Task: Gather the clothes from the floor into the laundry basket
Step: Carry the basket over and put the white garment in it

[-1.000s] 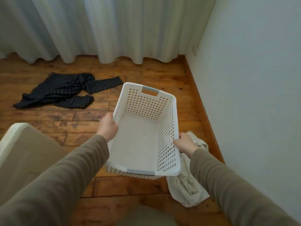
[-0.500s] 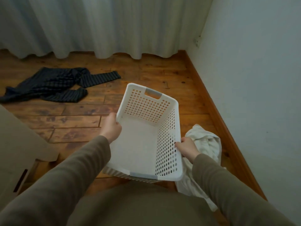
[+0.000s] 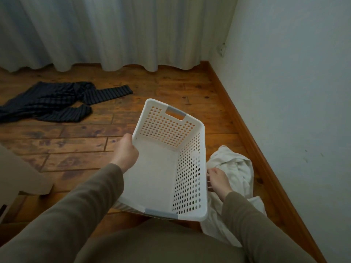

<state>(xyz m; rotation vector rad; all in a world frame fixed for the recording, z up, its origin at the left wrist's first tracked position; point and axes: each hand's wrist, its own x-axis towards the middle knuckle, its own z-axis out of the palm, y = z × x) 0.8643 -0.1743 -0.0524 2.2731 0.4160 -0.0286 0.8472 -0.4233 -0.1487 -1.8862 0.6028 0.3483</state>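
1. The left hand (image 3: 126, 155) is gripping the left rim of the laundry basket (image 3: 157, 177), fingers curled round the edge. The right hand (image 3: 218, 181) is lying against the outside of the right wall, fingertips touching the plastic under the rim. I cannot tell whether it is truly holding or only bracing. If it is only bracing, one hand is bearing the load, and the basket is likely risking a twist or a drop.

2. The basket is hanging empty above the floor (image 3: 171, 88), tilted, with its far end raised. Anything tossed in at this angle is probably going to slide toward the near end and could be spilling over the low near rim.

3. The pale garment (image 3: 235, 168) is lying crumpled on the floor just right of the basket, partly hidden behind the right hand and forearm. Setting the basket down here is risking pinning a fold of it underneath, so a pull would be dragging the basket along.

4. That garment is also sitting near the skirting board (image 3: 247, 133), so a hasty reach with the right hand is risking knuckles against the wood.

5. The dark striped garment (image 3: 53, 103) is sprawling at the far left, well apart from the basket. Its loose sleeves are trailing outward, so a one-handed grab is likely leaving part dragging or hanging over the rim.
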